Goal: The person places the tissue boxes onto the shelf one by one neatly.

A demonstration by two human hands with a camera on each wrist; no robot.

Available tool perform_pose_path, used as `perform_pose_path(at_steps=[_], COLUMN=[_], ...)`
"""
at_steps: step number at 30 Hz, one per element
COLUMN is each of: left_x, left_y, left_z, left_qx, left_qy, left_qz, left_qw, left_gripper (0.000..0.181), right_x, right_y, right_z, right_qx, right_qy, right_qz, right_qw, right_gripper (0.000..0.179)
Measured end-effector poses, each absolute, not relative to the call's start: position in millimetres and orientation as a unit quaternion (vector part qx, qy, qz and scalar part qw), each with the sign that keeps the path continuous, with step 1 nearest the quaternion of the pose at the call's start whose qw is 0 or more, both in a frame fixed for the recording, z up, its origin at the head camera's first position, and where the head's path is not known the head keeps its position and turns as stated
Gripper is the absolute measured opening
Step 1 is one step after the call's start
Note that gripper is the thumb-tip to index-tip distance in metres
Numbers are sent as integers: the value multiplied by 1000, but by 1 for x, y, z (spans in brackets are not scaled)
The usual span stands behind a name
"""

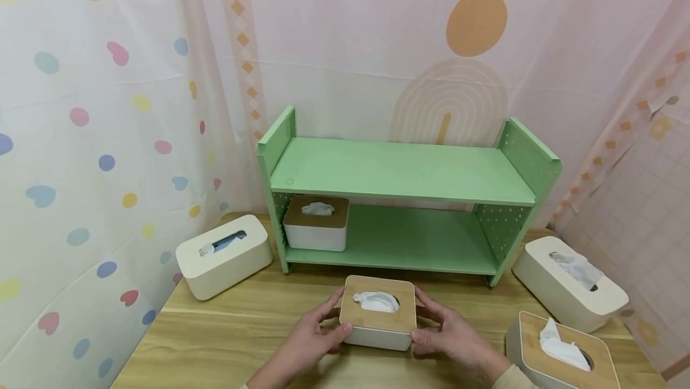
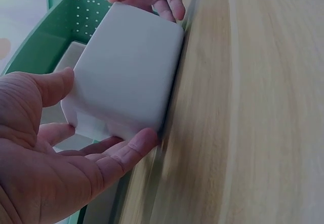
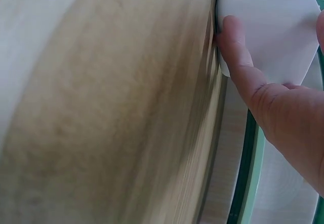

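Between my two hands is a square tissue box (image 1: 380,336) with a white body, a wooden lid and a white tissue in its slot. My left hand (image 1: 315,332) grips its left side, thumb at the front corner and fingers along the side. On the opposite side my right hand (image 1: 450,338) holds it the same way. The left wrist view shows the box's plain white wall (image 2: 129,67) close to the tabletop, with the left thumb and fingers around it. Only part of the right hand (image 3: 273,97) appears in the right wrist view, against the white box.
Behind the box stands a green two-tier shelf (image 1: 404,170); a wood-lidded tissue box (image 1: 317,236) sits at the left of its lower tier. A long white tissue box (image 1: 229,266) lies left. At right are another white one (image 1: 571,293) and a wood-lidded one (image 1: 563,371).
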State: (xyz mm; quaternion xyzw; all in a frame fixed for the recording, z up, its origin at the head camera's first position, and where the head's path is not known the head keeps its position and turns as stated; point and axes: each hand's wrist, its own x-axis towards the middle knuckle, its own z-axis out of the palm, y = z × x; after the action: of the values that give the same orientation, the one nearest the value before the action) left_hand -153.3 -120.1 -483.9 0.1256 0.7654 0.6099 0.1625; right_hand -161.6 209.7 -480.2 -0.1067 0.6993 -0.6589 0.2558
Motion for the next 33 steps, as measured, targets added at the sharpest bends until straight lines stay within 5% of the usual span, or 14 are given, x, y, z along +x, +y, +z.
perform_pose_path(at_steps=[12, 33], left_x=[-161, -222], left_y=[-114, -87], left_z=[-466, -435], left_qx=[142, 130], left_qy=[780, 796], left_qz=[595, 586], left_qw=[133, 81], left_gripper=[80, 77], right_x=[-171, -208], right_y=[213, 219], right_z=[-465, -432], right_qx=[-125, -103], right_qy=[715, 741], right_qz=[-651, -650], right_qw=[222, 130], right_gripper=[101, 86])
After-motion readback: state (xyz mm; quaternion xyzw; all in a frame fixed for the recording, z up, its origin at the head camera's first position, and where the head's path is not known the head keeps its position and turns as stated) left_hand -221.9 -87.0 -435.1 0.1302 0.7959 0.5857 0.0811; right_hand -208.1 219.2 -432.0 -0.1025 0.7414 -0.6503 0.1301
